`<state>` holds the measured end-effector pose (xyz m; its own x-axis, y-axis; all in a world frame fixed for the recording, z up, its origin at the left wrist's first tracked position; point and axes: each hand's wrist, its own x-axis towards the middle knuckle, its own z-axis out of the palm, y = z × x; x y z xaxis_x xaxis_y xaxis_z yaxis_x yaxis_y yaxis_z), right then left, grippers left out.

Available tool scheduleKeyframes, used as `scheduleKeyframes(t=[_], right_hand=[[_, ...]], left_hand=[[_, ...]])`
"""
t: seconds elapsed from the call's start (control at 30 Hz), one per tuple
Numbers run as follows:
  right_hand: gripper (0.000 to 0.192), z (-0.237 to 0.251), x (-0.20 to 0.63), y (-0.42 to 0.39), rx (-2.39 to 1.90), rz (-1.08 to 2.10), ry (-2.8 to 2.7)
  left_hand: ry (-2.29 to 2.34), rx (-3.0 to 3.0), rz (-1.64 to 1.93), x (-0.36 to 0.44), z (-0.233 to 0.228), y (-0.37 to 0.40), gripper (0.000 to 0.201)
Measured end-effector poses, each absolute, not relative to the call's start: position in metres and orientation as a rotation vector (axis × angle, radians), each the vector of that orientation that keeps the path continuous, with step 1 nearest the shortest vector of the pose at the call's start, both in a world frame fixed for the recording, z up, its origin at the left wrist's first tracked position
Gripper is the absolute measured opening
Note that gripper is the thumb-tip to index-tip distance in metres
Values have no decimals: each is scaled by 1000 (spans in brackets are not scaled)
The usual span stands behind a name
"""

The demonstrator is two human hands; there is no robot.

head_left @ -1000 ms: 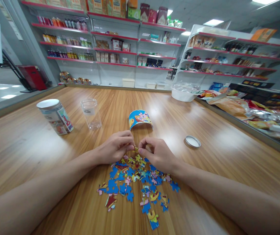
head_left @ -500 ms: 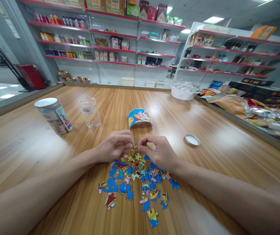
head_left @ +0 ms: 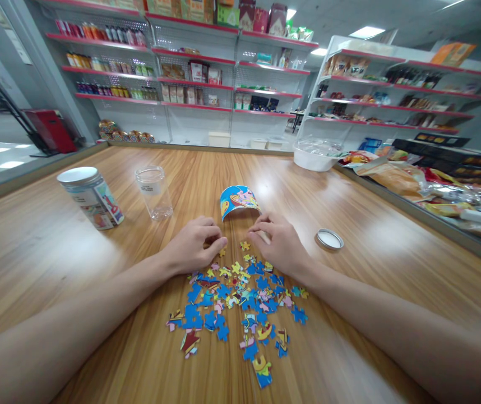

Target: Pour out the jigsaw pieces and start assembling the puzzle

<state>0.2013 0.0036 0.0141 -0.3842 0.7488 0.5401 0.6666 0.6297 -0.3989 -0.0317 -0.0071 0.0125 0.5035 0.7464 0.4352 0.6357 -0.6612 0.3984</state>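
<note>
1. I see my left hand (head_left: 194, 247) resting on the wooden table (head_left: 55, 264) at the far-left edge of the puzzle pile (head_left: 236, 297). Its fingers are curled inward, their tips pressed together near a few loose pieces; I cannot tell whether they pinch one.
2. My right hand (head_left: 280, 244) lies at the pile's far-right edge, fingers loosely bent and slightly spread, tips on the table.
3. One small yellow piece (head_left: 245, 246) lies alone just beyond the pile, between my two hands.
4. The pile is mostly blue, yellow and pink pieces, too many and too overlapped to count.
5. One curved cartoon picture card (head_left: 239, 201) stands just beyond the pile.
6. There are two jars left of the pile: one clear empty jar (head_left: 153, 192) with a white label, writing unreadable, and one lidded printed jar (head_left: 90, 197).
7. One round lid (head_left: 329, 239) lies right of the pile.
</note>
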Motion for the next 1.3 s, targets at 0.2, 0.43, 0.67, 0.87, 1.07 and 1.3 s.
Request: scheduleKeyframes(t=[0.2, 0.43, 0.67, 0.87, 1.07, 1.3], right_hand=[[36, 19, 219, 29, -1055, -60, -2301], [35, 14, 218, 38, -1036, 282, -2553], [30, 12, 216, 43, -1137, 283, -2322], [34, 4, 222, 52, -1464, 58, -2109], [48, -2, 226, 56, -1372, 209, -2066], [61, 2, 223, 51, -1424, 193, -2176]], left_hand=[[1252, 2489, 1055, -34, 11, -5, 26], [1196, 2573, 967, -39, 7, 21, 48], [1315, 2662, 541, -39, 1, 36, 46], [1095, 2689, 651, -44, 4, 34, 38], [887, 2687, 800, -42, 6, 29, 25], [866, 2620, 833, -42, 8, 29, 19]])
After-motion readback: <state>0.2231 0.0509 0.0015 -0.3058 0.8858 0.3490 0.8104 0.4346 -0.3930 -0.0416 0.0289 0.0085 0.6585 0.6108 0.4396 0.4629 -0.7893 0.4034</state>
